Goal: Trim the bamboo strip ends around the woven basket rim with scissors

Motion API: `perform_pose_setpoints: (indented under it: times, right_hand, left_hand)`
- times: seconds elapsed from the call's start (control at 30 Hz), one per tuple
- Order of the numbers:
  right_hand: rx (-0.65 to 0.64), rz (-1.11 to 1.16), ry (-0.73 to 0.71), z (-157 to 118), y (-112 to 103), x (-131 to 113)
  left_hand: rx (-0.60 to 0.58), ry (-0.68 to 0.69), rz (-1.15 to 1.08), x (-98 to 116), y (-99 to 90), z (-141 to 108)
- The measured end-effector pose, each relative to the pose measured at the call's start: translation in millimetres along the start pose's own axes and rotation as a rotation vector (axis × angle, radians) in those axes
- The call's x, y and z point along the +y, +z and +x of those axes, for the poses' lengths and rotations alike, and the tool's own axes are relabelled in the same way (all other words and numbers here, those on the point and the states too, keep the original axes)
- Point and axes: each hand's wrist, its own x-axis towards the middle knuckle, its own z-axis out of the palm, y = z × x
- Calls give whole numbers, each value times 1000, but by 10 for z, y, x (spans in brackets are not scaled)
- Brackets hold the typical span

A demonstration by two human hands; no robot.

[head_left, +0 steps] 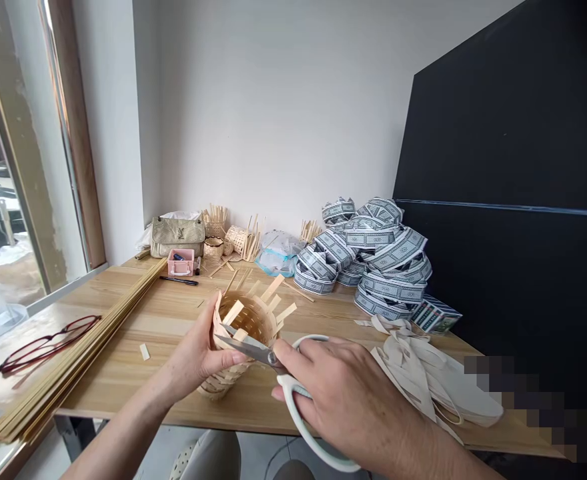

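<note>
Wooden table (118, 360), with left grip (196, 357) around woven basket (223, 379), right grip (338, 393) around scissors (254, 350)

We hold our bare left hand (203, 347) and bare right hand (341, 383) close together.
The left grips, thumb (226, 361) pointing rightward; the right curls, back facing up.

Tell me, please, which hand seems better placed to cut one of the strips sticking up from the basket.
Probably the right hand: it holds the scissors right at the rim of the woven basket. The left hand grips the basket's side, so it seems better suited to steadying.
</note>
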Motion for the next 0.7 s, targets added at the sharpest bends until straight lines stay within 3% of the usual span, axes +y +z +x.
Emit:
perform_pose_setpoints:
  times: [0.5,0.7]
  right_hand:
    - [-109,10,-29,-4,-18,23]
    - [-48,62,38,26,-91,-17]
  left_hand:
    - [-6,-20,-8,-32,-21,-19]
    - [-24,7,-52,-7,27,1]
